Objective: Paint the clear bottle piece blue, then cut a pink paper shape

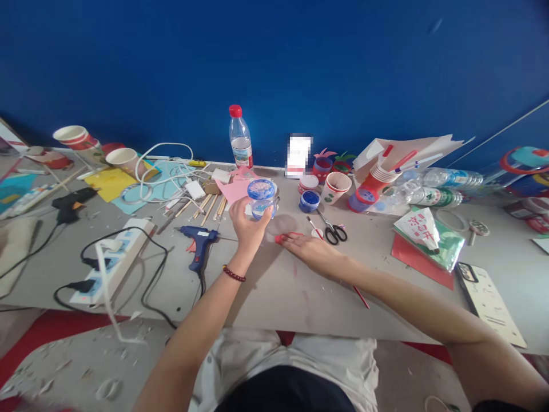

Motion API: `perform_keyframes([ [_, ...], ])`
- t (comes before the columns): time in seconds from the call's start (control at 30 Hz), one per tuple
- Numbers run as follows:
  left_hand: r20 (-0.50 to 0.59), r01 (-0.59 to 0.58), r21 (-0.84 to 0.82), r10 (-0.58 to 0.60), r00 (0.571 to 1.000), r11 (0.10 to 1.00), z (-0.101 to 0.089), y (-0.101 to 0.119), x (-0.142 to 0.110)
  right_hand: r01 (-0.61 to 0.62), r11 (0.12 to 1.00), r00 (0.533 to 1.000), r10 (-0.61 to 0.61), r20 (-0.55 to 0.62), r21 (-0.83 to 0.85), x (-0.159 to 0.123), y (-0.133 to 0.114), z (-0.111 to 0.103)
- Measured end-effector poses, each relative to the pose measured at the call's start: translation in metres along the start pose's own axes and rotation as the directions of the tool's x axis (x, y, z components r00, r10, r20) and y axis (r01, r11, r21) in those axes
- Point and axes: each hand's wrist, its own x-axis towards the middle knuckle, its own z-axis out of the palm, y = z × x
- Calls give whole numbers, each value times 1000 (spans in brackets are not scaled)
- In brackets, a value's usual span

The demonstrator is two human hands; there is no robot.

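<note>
My left hand [251, 223] is raised above the table, its thumb and fingers wrapped round a small clear plastic piece with a blue-painted rim [261, 197]. Stretched out low over the tabletop, my right hand [311, 252] has its fingertips at a small red thing [279, 238], which they partly cover. A paintbrush with a red handle [361, 297] lies below my right forearm. Beyond that hand are a pair of black-handled scissors [335, 233] and an open pot of blue paint [309, 200].
To the left lie a blue glue gun [197, 243], a white power strip [115, 260] with cables, and several wooden sticks [209, 207]. A red-capped bottle [240, 140] stands at the back. Paper cups [337, 187], plastic bottles [441, 196] and a phone [491, 303] are on the right.
</note>
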Motion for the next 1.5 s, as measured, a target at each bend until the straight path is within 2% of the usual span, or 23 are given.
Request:
perform_keyframes([
  [0.1,20,6,13,-6,1000,1000,0,-1,0,49,996,998,-46,44,-74,-9,-3,0],
  [0.2,38,28,31,-29,999,999,0,-2,1,62,996,998,-60,23,-65,-21,-10,0],
  [0.4,15,38,42,-39,999,998,1,-5,0,80,994,996,-77,38,-72,-67,-27,10],
  [0.5,23,-20,73,19,1000,997,1,-3,0,43,999,995,-46,92,29,-84,-30,1],
  [0.6,55,-79,82,75,996,994,1,1,0,-70,976,989,40,144,207,-87,-22,-19],
  [0.7,100,-116,73,109,989,990,0,4,0,-153,939,988,149,37,309,-80,-6,-32],
  [0.8,126,-125,60,117,985,990,-1,5,-1,-105,935,984,146,-98,338,-65,7,-21],
  [0.93,161,-110,76,97,982,991,-2,5,-2,-86,977,992,103,-76,197,-39,3,7],
  [1.07,174,-120,86,104,979,989,-2,5,-3,55,998,998,-55,8,12,-32,-15,16],
  [1.13,181,-114,78,98,979,990,-3,5,-3,77,995,997,-77,3,-58,-45,-22,14],
  [1.37,193,-93,62,79,978,994,-4,5,-2,53,978,997,-62,-38,-204,-118,-28,15],
  [1.5,185,-133,47,122,975,990,-3,7,-2,11,973,1000,-15,-14,-229,-136,-29,12],
])
